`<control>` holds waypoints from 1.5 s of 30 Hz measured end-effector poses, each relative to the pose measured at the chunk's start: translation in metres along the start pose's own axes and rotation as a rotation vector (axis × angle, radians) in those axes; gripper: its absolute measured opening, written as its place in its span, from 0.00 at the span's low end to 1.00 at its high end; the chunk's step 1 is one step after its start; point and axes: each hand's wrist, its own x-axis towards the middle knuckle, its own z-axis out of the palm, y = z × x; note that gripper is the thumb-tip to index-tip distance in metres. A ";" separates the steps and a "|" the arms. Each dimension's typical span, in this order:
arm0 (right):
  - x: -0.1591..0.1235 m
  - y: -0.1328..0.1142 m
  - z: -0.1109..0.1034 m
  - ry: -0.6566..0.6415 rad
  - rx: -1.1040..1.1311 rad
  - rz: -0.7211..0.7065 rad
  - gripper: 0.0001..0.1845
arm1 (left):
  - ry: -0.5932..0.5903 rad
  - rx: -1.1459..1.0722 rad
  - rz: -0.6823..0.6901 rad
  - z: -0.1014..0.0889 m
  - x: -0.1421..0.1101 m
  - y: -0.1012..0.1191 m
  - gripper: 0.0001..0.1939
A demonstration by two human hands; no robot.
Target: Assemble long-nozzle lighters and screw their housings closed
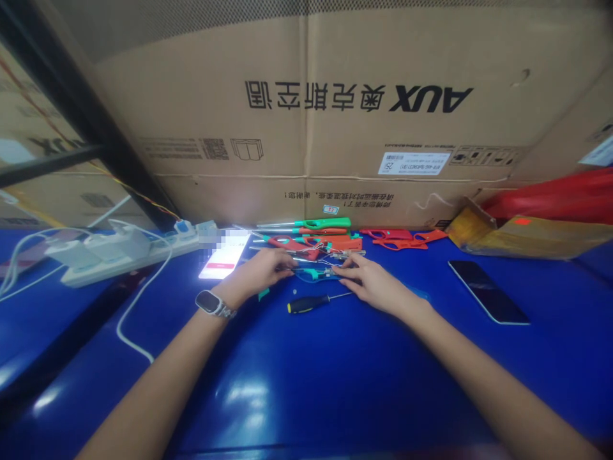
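Between my two hands lies an opened long-nose lighter (313, 274), with teal plastic, thin wires and a small metal part showing. My left hand (272, 268), with a watch on its wrist, is closed with its fingertips at the lighter's left end. My right hand (373, 281) pinches the small part at its right end; the fingers partly cover it. Just in front lies a black and yellow screwdriver (306, 304), its tip pointing at my right hand. Behind my hands are several long-nose lighters, among them a green one (328, 223) and a red one (292, 244).
Orange-red lighter shells (402, 239) lie at the back. A dark phone (486, 291) is on the right, near an open carton (507, 236). At left are a lit phone (223, 259) and a power strip (129, 255) with white cables. A large cardboard box (335, 147) stands behind the blue table (306, 383).
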 end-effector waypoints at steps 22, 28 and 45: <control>-0.001 0.004 0.001 0.002 0.009 0.011 0.18 | 0.085 0.088 0.039 -0.004 -0.011 0.009 0.07; 0.000 0.002 0.000 -0.005 0.007 0.020 0.18 | 0.066 0.227 -0.043 0.001 -0.010 0.021 0.12; 0.000 0.004 0.001 -0.010 0.003 0.004 0.19 | 0.103 0.007 0.024 0.006 -0.008 0.011 0.09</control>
